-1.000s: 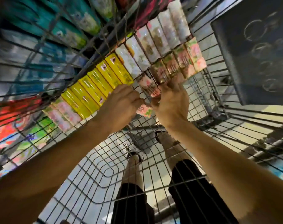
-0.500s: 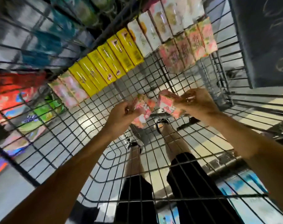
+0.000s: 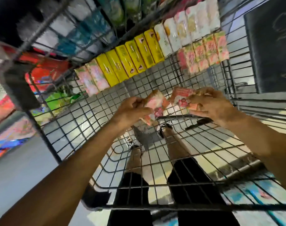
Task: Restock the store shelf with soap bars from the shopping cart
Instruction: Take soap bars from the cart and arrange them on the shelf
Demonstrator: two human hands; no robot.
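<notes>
Hands: left hand (image 3: 132,110) grips one pink soap box (image 3: 155,106), fingers curled round its near end; right hand (image 3: 211,106) grips a second pink soap box (image 3: 181,96), thumb beneath, fingers over the top.
Position: both boxes are held above the wire floor of the shopping cart (image 3: 106,121), near its middle, close to each other; whether their ends touch cannot be told.
Stock remaining: yellow soap boxes (image 3: 131,57) stand in a row along the far edge of the cart, pink ones (image 3: 92,79) to their left, pale ones (image 3: 184,28) to their right, and a pink cluster (image 3: 204,53) in the far right corner.
Shelf: blurred packets (image 3: 83,33) show beyond the far edge; the target slot cannot be identified.
Step in hand: judged as carrying two boxes out of the cart toward the shelf.
Advice: lift both clear of the cart rim before turning; keep each grip firm across the box's width; present labels outward; place one, then the other, flush beside matching pink stock.
Risk: one-handed grips on smooth cartons may slip.
</notes>
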